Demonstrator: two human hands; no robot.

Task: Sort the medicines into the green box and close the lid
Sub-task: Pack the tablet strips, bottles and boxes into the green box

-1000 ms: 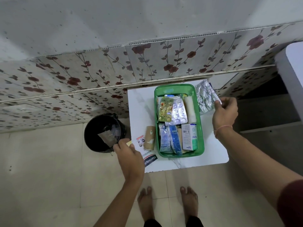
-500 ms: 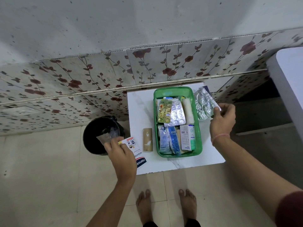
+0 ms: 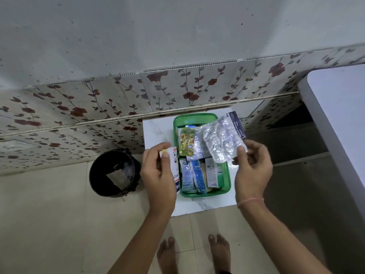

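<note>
- My left hand (image 3: pixel 158 175) is over the left part of the small white table (image 3: pixel 156 131), and its fingers (image 3: pixel 165 155) are closed around a white plaster packet (image 3: pixel 174 171) with red and blue print, held upright just beside the left wall of the green box (image 3: pixel 227 186).
- My right hand (image 3: pixel 253 171) is raised over the right side of the box; its fingers (image 3: pixel 242 151) pinch the near corner of a silver blister strip (image 3: pixel 221 139), which tilts up and away over the box's far right corner.
- Behind the strip, a dark blue card or packet edge (image 3: pixel 238 125) shows; I cannot tell whether it is in my grip or lying on the table.
- The green box sits open on the table, already packed: a gold-green blister pack (image 3: pixel 186 142) lies on top at the far left, silver strips beneath it, two blue-and-white sachets (image 3: pixel 192 175) in the near half, and a white carton with green print (image 3: pixel 212 173) on the near right.
- No lid is on the box.
- A black bin (image 3: pixel 113 173) stands on the tiled floor to the left of the table, with a scrap of clear wrapper inside.
- My bare feet (image 3: pixel 219 252) are on the floor just before the table.
- A pink thread circles my right wrist (image 3: pixel 249 201).
</note>
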